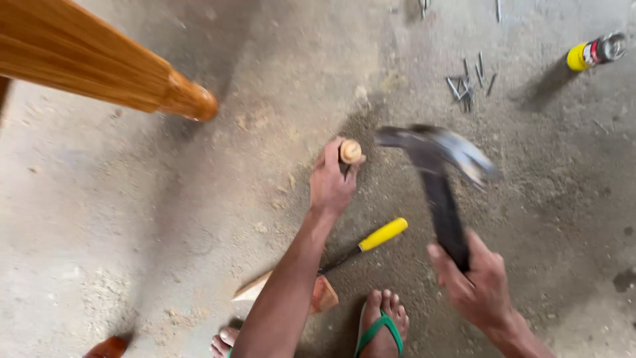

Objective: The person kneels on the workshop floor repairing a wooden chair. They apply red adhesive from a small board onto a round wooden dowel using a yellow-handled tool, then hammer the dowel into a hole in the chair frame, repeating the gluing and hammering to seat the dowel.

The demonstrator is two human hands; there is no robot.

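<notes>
Left hand (331,182) has its grip pinched tight around a small round wooden knob (350,152), fingers closed on the piece just under the rounded top, holding it upright on the concrete floor (132,219). Right hand (480,282) is wrapped shut around the dark handle of a claw hammer (434,156), head blurred w/ motion just right of the knob and a bit above it, not touching afaict.

IMO to do this bit well: keep the fingers low on the piece so they're out of the hammer's path, hit square on the top, short taps rather than a big swing, otherwise the knob skids on that gritty floor.

Other stuff around: a yellow-handled chisel (371,242) lies on the floor between the two arms, a wood offcut (321,295) sits by the feet, loose nails (467,86) are scattered further out, a yellow spray can (593,53) lies on its side top right, and a turned wooden leg (99,66) pokes in from top left.
</notes>
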